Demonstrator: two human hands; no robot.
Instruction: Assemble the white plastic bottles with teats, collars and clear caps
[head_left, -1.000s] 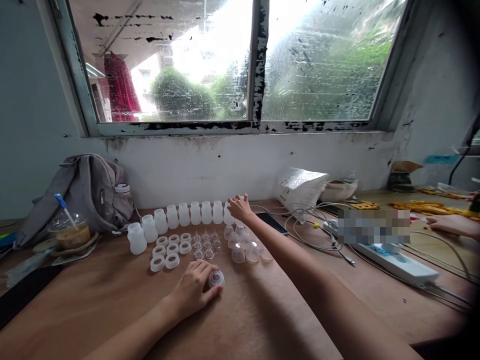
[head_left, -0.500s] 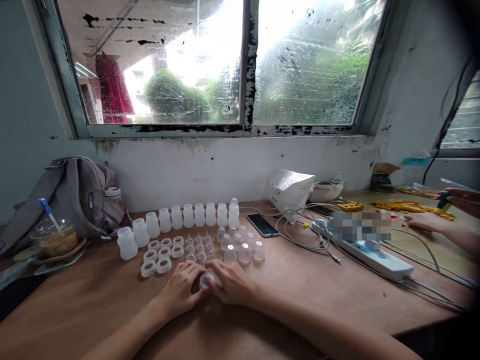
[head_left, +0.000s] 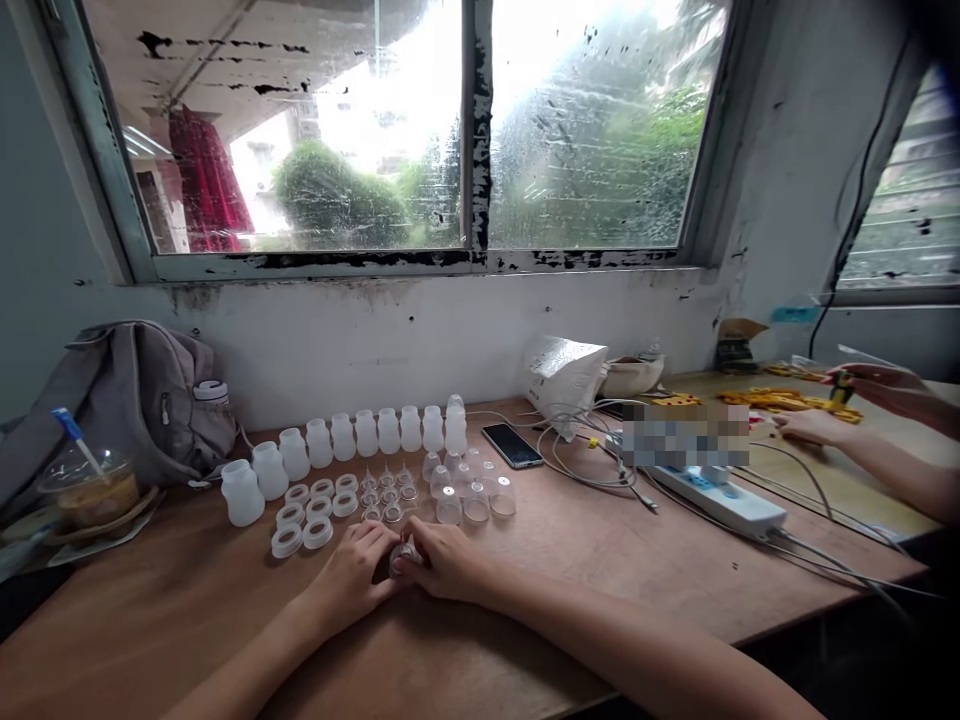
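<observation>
Between my left hand (head_left: 365,566) and my right hand (head_left: 442,560) is a small baby bottle collar ring (head_left: 403,560), with something clear in its middle that I cannot make out. Fingers of both hands are curled round it, thumbs at its near side. Just beyond lie clear bottle nipples (head_left: 391,512) in short rows. Left of them are white collar rings (head_left: 318,532), and to the right stand clear domed caps (head_left: 475,504). Behind these runs a row of frosted bottles (head_left: 343,436). The bottle at the right end (head_left: 455,428) wears a domed cap.
A phone (head_left: 511,446), a white bag (head_left: 564,385), looped cables and a power strip (head_left: 724,500) lie to the right. At left are an iced drink cup (head_left: 90,490) and a grey backpack (head_left: 135,400). Another person's hands (head_left: 817,428) work at far right with a green-handled tool.
The view has turned slightly right. My hands stay together round the ring, which now appears more tilted and more covered by the fingers. The other person's hands have shifted a little.
</observation>
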